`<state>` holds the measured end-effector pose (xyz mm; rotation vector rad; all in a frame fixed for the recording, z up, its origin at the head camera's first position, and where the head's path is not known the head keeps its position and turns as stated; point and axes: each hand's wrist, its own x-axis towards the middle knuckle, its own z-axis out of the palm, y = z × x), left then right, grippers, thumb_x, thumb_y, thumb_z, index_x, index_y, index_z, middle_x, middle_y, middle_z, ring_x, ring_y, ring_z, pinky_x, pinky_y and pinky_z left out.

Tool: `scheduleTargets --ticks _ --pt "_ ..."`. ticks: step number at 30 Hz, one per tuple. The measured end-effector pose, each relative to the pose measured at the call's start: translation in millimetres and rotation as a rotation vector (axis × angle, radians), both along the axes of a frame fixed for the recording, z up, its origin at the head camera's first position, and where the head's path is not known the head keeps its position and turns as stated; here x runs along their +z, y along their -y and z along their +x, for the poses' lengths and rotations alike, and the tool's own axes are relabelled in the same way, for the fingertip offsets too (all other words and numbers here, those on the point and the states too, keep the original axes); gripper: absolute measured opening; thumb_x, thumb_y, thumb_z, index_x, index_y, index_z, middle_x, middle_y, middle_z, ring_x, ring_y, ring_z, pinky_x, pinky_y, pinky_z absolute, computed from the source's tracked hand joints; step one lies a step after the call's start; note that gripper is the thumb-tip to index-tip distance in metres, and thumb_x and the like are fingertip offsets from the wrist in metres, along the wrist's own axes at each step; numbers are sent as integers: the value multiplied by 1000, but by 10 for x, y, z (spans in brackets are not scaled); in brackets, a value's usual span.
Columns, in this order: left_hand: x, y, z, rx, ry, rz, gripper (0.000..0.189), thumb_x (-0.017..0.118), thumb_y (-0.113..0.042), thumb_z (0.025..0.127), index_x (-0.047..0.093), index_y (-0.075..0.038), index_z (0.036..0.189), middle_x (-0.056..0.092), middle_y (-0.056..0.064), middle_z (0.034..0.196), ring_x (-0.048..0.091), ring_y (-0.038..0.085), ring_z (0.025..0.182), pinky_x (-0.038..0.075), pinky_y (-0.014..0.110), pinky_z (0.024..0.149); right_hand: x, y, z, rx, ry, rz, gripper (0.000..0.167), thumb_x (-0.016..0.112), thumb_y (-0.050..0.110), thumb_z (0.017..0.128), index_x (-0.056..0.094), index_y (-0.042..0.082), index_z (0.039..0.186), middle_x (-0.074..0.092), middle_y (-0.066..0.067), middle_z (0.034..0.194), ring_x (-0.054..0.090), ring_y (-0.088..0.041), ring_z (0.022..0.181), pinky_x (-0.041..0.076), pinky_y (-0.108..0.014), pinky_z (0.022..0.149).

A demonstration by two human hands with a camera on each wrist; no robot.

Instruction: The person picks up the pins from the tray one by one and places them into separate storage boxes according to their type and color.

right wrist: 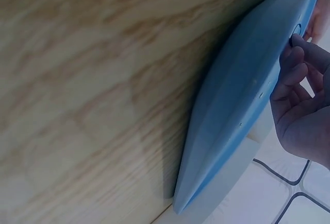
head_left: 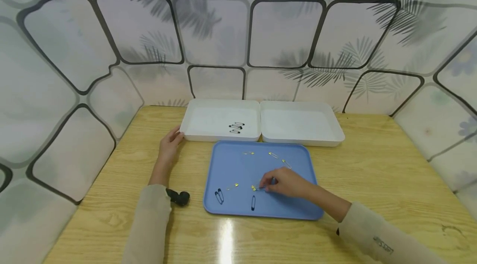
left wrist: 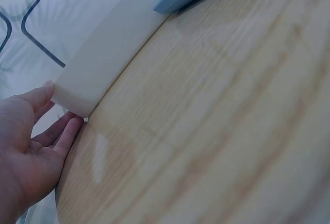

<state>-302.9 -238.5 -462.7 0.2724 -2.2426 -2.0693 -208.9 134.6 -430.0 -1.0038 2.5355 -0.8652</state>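
Observation:
My left hand holds the front left corner of the left white tray, thumb on its wall and fingers at its lower edge in the left wrist view. Over the blue tray, my right hand pinches at a gold safety pin in a small cluster, and its fingertips hide part of it. A black safety pin lies just in front of these fingers. Two more black safety pins and a gold one lie to the left. Other gold pins lie toward the back.
Several black safety pins lie in the left white tray. The right white tray stands beside it, behind the blue tray. All three trays are on a wooden table, with a patterned backdrop behind.

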Motion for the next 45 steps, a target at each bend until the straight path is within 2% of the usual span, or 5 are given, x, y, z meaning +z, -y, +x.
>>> scheduleTargets --ticks 19,25,30,37,45 --pt "7 -18 86 -5 5 -11 47 51 -20 96 38 -7 140 40 19 136 42 27 121 34 31 100 116 -59 -73 2 37 -37 13 68 5 82 70 16 89 61 10 76 51 -6 64 45 -24 54" --pt "3 -10 85 -14 8 -30 49 52 -24 95 38 -10 140 39 16 138 38 25 124 33 32 100 251 -36 -168 -10 15 -35 12 66 6 83 70 13 91 60 10 78 51 -11 65 45 -24 54" --pt "-2 -6 75 -8 5 -22 48 52 -22 95 39 -9 140 40 17 137 40 25 122 34 31 100 352 -16 -266 -32 59 -37 11 64 7 86 69 11 94 60 5 83 53 -14 62 47 -25 51" --pt "-5 -10 72 0 18 -31 47 52 -21 96 40 -10 140 41 17 137 43 26 121 34 32 100 432 37 -410 -33 42 -79 11 63 4 85 69 7 95 62 2 82 50 -10 54 45 -26 48" --pt "-2 -16 65 -2 7 -31 47 51 -19 96 39 -9 140 40 17 137 41 27 122 34 32 99 541 165 -586 -98 32 -59 13 61 6 87 70 8 97 63 2 82 51 -14 55 45 -27 49"
